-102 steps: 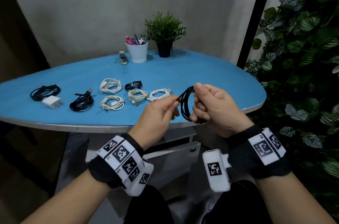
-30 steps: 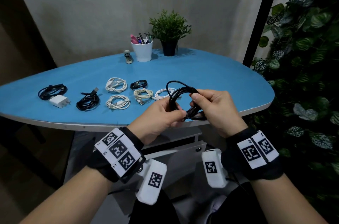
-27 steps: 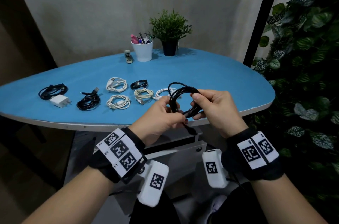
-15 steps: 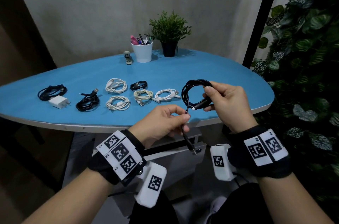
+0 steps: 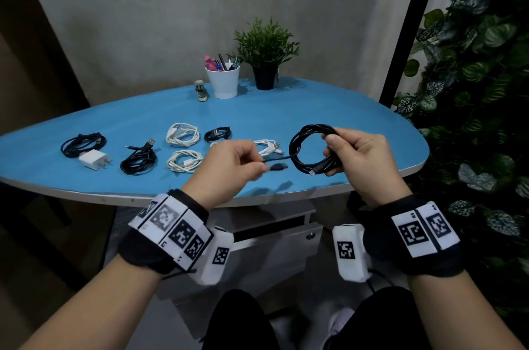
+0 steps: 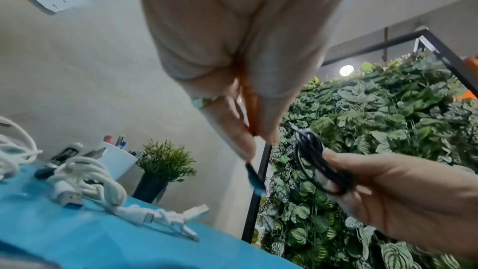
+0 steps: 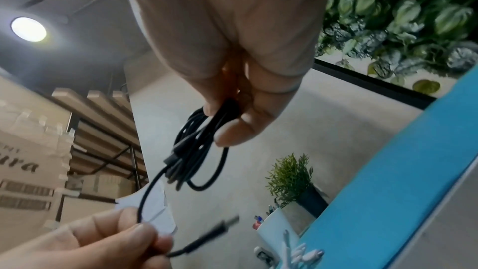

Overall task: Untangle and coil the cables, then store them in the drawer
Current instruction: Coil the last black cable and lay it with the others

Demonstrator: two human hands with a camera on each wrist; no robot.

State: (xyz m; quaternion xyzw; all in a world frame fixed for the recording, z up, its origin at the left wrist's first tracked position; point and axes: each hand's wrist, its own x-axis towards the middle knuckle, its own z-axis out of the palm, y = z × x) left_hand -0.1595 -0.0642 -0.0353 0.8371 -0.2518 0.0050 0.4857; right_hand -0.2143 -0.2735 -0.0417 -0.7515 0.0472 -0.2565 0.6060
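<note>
A black cable is wound into a round coil that my right hand grips at its right side, above the near edge of the blue table. My left hand pinches the loose end of that cable just behind its USB plug, left of the coil. The right wrist view shows the coil under my curled fingers and the plug beyond my left hand. In the left wrist view the plug hangs below my fingertips, blurred.
Coiled cables lie in rows on the table: white ones and black ones, with a white charger. A pen cup and potted plant stand at the back. A drawer unit sits under the table.
My left hand has slid along the hanging tail to its plug end and lifted it level, left of the coil. The right hand keeps its hold on the coil, now a little higher.
</note>
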